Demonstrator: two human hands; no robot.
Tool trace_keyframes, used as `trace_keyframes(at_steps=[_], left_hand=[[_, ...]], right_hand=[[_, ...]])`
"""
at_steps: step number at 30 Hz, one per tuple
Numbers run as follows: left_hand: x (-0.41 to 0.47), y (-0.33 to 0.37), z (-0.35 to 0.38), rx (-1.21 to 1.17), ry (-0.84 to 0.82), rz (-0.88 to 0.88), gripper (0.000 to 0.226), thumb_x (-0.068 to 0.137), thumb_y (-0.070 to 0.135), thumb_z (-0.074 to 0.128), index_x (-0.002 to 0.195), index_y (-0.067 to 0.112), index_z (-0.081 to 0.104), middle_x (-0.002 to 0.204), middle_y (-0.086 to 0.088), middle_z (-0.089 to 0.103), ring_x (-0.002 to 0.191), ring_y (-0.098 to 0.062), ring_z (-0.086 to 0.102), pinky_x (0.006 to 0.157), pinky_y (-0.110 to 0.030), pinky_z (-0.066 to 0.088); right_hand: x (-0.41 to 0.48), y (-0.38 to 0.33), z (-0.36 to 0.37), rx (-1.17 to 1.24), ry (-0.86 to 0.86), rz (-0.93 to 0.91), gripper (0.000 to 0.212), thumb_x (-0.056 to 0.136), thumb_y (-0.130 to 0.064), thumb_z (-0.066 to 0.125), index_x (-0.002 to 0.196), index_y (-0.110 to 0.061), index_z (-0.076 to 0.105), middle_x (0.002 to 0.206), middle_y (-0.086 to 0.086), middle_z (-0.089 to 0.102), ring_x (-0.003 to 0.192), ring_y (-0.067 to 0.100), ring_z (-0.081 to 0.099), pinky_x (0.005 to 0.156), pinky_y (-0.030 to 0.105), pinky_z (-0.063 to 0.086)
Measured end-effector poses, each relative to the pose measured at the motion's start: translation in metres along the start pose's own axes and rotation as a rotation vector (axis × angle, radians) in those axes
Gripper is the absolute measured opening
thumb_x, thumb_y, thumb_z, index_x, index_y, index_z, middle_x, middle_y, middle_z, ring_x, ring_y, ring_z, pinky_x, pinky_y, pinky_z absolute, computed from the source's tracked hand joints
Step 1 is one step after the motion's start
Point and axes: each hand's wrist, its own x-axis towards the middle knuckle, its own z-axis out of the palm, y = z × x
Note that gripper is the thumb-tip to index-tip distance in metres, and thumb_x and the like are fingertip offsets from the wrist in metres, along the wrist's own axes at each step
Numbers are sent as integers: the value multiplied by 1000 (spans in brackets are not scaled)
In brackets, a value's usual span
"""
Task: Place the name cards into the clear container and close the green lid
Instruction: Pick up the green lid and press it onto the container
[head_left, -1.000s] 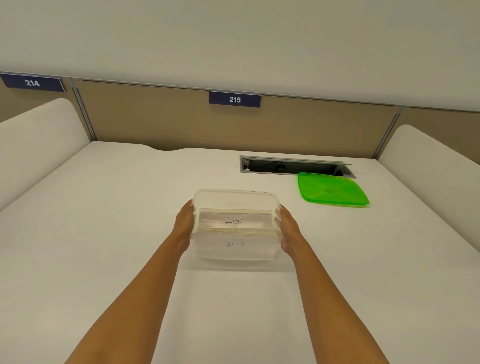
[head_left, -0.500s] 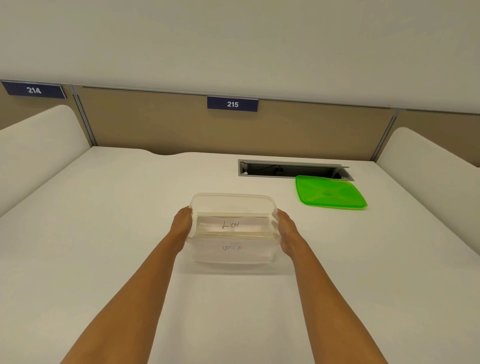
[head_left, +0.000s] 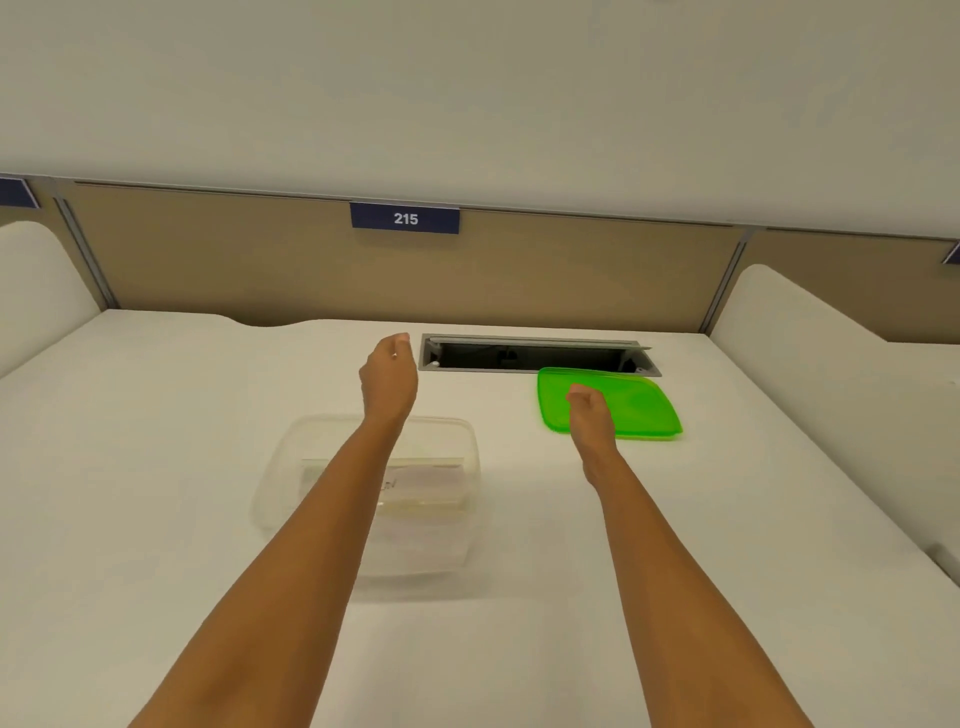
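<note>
On the desk (head_left: 156, 519), the green lid (head_left: 634, 402) lies under the loosely curled, empty right hand (head_left: 589, 415); contact unclear.

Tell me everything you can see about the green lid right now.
The green lid is a bright, translucent-looking plastic rectangle with rounded corners and a raised rim. It lies flat on the white desk, just in front of the cable slot and right of the clear container, which is uncovered. The right hand reaches over its left part; contact is unclear.
</note>
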Motion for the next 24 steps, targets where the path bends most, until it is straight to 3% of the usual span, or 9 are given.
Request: trace_keyframes(at_steps=[3,6,8,11,18,24], left_hand=[[2,12,55,-26,-75,9,33,98,25,32,107,14,61,101,-6,57,97,-22,49,80,-26,34],[6,16,108,-19,-115,-5,27,99,24,33,94,15,57,90,-5,53,85,-22,48,76,-27,35],[9,12,140,5,-144,-11,29,98,21,33,99,13,60,100,-9,58,95,-26,52,81,-28,37],[15,1,183,91,-177,-58,39,99,17,32,127,8,56,131,-11,57,121,-28,50,98,-31,39],[28,-35,253,249,-192,-125,39,99,15,34,135,6,48,137,-16,53,127,-32,47,104,-35,37],[32,-58,290,284,-131,-136,44,99,12,38,141,3,38,146,-17,41,136,-32,36,112,-39,29]], right_hand=[[38,-2,-34,-80,31,-32,35,100,-20,40,129,-6,52,135,12,53,125,27,48,102,32,37],[80,4,-65,-188,38,-62,35,100,-19,40,128,-4,54,134,15,54,124,30,49,99,31,38],[106,12,-83,-275,50,-68,36,100,-18,40,129,-3,55,135,16,54,123,32,50,98,31,39],[142,28,-106,-399,62,-5,40,100,-21,41,134,-3,50,138,18,52,127,35,47,105,37,38],[198,70,-129,-606,94,120,47,99,-29,42,142,-8,40,144,18,41,132,38,37,105,43,35],[214,98,-126,-711,203,75,44,100,-28,40,139,-8,44,139,18,45,127,37,40,99,44,39]])
